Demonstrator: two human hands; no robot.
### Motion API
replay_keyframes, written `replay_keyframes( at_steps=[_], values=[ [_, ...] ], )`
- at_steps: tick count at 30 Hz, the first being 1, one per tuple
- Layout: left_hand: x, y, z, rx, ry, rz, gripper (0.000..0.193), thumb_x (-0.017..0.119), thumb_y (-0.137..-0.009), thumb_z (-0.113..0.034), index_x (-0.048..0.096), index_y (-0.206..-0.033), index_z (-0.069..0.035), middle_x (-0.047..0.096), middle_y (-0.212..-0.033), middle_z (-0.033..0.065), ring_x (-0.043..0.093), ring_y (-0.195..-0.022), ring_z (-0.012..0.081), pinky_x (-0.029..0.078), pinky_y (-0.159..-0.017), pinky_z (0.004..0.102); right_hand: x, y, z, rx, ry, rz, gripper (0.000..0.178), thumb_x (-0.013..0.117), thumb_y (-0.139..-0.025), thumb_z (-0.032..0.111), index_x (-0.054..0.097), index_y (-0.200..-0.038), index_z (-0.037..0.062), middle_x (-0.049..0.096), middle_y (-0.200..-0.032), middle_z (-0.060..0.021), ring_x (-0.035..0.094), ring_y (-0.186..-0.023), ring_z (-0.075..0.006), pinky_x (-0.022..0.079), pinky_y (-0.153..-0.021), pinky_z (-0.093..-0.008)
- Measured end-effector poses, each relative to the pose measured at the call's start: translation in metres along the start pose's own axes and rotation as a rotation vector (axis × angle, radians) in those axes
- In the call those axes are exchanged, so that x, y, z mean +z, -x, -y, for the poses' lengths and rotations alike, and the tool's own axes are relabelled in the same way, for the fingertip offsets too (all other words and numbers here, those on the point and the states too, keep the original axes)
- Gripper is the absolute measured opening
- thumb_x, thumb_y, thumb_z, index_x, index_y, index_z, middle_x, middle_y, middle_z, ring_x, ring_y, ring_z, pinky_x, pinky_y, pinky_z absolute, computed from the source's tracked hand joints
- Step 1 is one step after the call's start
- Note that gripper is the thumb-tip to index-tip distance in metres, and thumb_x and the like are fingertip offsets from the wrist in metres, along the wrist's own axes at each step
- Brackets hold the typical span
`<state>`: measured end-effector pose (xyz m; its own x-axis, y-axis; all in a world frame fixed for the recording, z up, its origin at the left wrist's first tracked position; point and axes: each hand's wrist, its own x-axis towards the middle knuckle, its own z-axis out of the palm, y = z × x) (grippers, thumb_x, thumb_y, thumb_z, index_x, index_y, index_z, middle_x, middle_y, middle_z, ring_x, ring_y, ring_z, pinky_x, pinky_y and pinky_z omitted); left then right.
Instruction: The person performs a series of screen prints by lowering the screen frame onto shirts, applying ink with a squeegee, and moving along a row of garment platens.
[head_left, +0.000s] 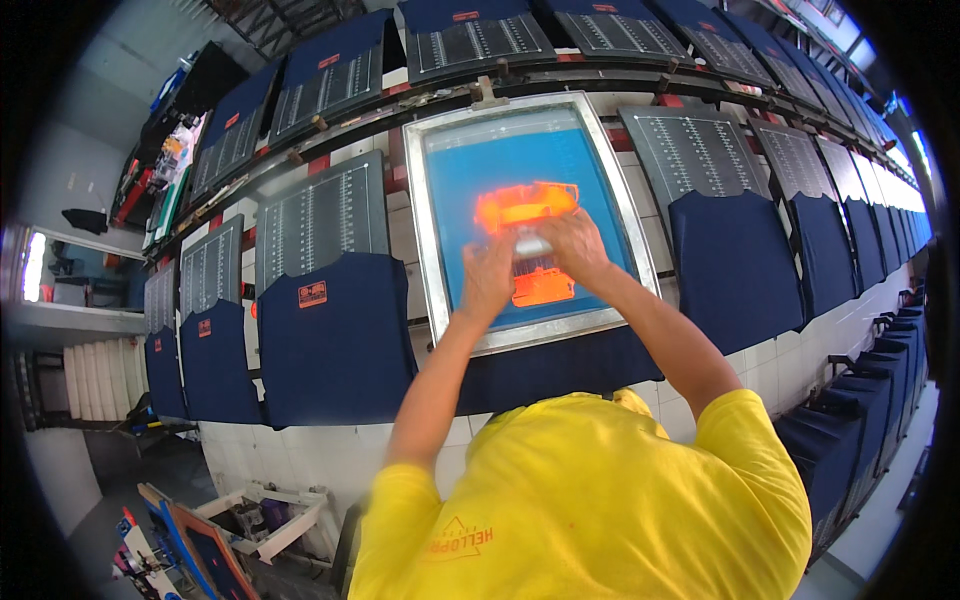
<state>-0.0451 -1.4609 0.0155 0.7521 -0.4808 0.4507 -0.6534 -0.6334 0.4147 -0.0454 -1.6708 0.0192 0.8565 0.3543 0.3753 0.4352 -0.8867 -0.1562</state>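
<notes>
A silk-screen frame (418,215) with a metal rim and blue mesh lies in front of me over a navy shirt (560,372). Both my hands are closed on a squeegee (532,246) with a pale handle, mostly covered by the fingers and slightly blurred. My left hand (488,275) grips its left end, and my right hand (578,246) its right end. Bright orange ink (525,204) lies thick on the mesh beyond the squeegee. Nearer me, an orange printed patch (543,287) shows on the mesh.
To the left, a navy shirt with a small orange print (335,330) is stretched over a ruled grey board (325,220). Another navy shirt (735,260) on a board lies to the right. A dark rail (445,82) runs behind the frame, with more boards beyond it. Framed panels (200,540) lean at lower left.
</notes>
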Motion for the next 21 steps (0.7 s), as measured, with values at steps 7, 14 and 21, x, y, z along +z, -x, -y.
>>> replay_keyframes(
  at_steps=[7,14,21],
  values=[
    [-0.030,-0.013,-0.011,-0.052,0.011,0.137,0.037,0.058,-0.090,-0.003,0.058,-0.127,-0.005,0.067,-0.122,0.0128,0.064,-0.111,0.0252,0.034,-0.090,0.0452,-0.030,-0.004,0.008,-0.053,-0.103,-0.111,0.020,0.073,-0.072,0.009,0.069,-0.092,0.0130,0.069,-0.089,-0.0035,0.064,-0.084,-0.0242,0.045,-0.079,-0.0401],
    [-0.021,0.071,-0.070,-0.083,0.042,0.050,0.042,0.062,-0.084,0.001,0.055,-0.125,-0.005,0.065,-0.125,0.0108,0.062,-0.117,0.0225,0.034,-0.089,0.0453,-0.047,0.074,0.051,-0.038,-0.148,-0.052,0.021,0.067,-0.074,0.008,0.067,-0.096,0.0092,0.069,-0.099,-0.0031,0.062,-0.089,-0.0222,0.043,-0.074,-0.0390],
    [-0.003,0.044,-0.034,-0.067,-0.012,0.046,0.035,0.061,-0.089,-0.005,0.056,-0.124,-0.006,0.065,-0.124,0.0101,0.063,-0.112,0.0229,0.034,-0.088,0.0456,-0.016,0.041,0.026,-0.035,-0.062,-0.046,0.018,0.067,-0.074,0.005,0.066,-0.091,0.0088,0.068,-0.098,-0.0052,0.062,-0.088,-0.0236,0.044,-0.074,-0.0385]
  ],
)
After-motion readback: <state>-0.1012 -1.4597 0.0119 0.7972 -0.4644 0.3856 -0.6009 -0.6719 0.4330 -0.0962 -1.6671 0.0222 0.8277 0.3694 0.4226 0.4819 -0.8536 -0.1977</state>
